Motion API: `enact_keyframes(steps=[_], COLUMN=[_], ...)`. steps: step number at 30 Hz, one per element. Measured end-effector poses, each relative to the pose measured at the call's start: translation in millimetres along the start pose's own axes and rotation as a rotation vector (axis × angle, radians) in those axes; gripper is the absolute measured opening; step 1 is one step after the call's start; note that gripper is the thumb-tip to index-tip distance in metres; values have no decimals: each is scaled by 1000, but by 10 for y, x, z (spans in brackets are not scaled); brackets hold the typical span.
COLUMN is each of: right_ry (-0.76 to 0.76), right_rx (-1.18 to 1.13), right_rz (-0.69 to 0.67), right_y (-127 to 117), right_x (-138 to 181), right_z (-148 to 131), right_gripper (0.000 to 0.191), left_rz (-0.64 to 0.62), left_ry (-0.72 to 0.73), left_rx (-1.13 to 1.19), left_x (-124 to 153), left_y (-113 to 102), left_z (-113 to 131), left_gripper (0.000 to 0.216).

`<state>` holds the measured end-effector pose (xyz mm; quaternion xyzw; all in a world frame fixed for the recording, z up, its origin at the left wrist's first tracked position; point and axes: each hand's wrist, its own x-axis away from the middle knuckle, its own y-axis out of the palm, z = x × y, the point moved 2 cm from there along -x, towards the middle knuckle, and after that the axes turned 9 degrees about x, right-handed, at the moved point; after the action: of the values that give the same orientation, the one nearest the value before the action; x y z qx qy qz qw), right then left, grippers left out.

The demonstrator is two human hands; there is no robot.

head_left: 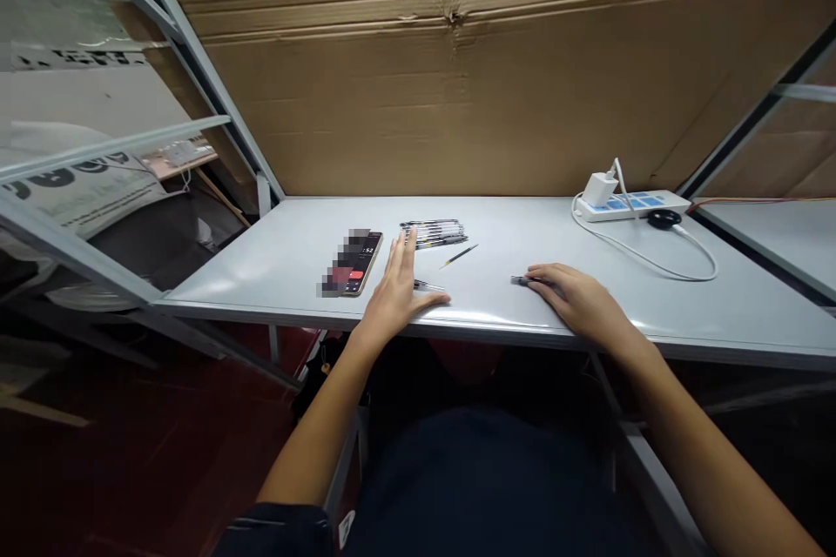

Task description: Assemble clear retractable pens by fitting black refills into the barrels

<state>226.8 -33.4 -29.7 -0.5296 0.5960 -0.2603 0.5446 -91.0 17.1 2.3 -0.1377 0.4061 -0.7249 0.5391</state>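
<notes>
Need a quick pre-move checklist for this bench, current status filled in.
1. Right hand has its piece: ok, fingers are on a dark pen piece.
2. Left hand gripping the clear pen piece: cannot tell, the hand covers part of it.
3. Loose parts gathered: not ok, a thin refill lies by itself, nearer the person than the row of pens.
4. Left fingertips off the row of pens: cannot tell, they overlap it in this view.
5. Phone not under the left hand: ok, it lies to the left.
6. White cable away from the right hand: ok, it loops farther right.
</notes>
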Motion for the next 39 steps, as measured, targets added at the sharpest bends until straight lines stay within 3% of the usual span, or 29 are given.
enact_keyframes(steps=[6,27,39], right_ry=[81,-22,-49], right_rx=[-50,85,40], right_rz=[55,70,13], right_y=[-12,4,-21], right_x=[46,39,21], right_z=[-17,-46,-59], right_gripper=[30,43,39], left_rz=[-43,-60,-60], left_ry=[-38,4,37], left_rx=[-87,-209,-267], left_x=[-17,-10,2], left_y=[24,50,68], left_z=[5,41,58], left_gripper=[103,90,50])
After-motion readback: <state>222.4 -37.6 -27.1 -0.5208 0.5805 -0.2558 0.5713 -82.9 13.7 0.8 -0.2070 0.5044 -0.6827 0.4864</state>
